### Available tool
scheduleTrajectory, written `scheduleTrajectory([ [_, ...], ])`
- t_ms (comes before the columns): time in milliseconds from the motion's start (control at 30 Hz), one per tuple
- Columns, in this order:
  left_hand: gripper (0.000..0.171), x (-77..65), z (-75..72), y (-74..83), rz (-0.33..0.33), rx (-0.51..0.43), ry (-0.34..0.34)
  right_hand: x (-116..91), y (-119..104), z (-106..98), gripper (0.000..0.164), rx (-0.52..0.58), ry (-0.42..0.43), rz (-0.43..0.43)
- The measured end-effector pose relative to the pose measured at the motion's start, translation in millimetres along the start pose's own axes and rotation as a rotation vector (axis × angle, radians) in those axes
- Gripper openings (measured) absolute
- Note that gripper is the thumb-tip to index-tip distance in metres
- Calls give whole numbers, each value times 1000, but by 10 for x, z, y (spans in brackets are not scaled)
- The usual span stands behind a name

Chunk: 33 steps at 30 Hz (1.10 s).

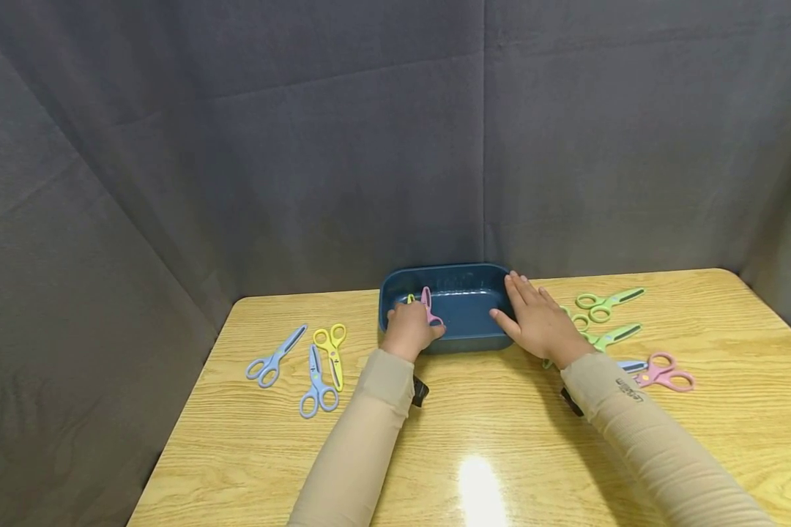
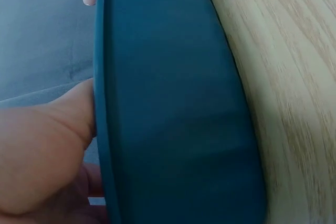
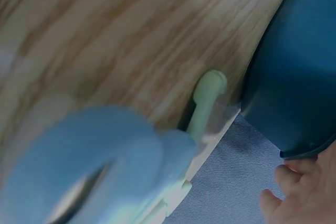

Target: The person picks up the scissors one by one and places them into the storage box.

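A dark blue plastic bin (image 1: 461,344) stands at the back of the table. My left hand (image 1: 407,329) reaches down over its front rim at the left end, palm down, its thumb pointing right. Beside that thumb, pink scissors (image 1: 426,296) lie inside the bin, and the tip of a yellow pair (image 1: 410,298) shows just left of them. The left fingertips are hidden, so I cannot tell whether they grip scissors. My right hand (image 1: 539,322) rests at the bin's right end, fingers stretched along the rim and thumb toward the inside.
Blue scissors (image 1: 270,364), a second blue pair (image 1: 316,388) and yellow scissors (image 1: 332,351) lie left of the bin. On the right lie green scissors (image 1: 609,301), another green pair (image 1: 616,335) and pink scissors (image 1: 669,373), with a blue pair (image 3: 89,145) partly under my right wrist.
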<state>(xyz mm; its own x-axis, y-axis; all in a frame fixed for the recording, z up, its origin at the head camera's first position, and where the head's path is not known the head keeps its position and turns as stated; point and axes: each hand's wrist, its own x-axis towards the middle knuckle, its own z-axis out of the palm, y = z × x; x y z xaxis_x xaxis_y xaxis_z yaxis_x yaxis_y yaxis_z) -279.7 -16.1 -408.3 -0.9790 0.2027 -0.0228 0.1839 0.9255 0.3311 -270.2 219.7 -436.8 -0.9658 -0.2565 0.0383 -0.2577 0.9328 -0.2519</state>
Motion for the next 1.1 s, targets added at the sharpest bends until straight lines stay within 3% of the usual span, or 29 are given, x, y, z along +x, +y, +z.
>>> scheduleTrajectory([
  [567,36,55,11,7,-57,-47,-41,11,-7,-6,81,12,-11,6],
  [867,37,80,23,4,-85,-6,-65,17,-10,1,80,18,-17,8],
  [1100,41,109,-4,13,-79,43,-143,11,-9,3,80,9,-12,10],
])
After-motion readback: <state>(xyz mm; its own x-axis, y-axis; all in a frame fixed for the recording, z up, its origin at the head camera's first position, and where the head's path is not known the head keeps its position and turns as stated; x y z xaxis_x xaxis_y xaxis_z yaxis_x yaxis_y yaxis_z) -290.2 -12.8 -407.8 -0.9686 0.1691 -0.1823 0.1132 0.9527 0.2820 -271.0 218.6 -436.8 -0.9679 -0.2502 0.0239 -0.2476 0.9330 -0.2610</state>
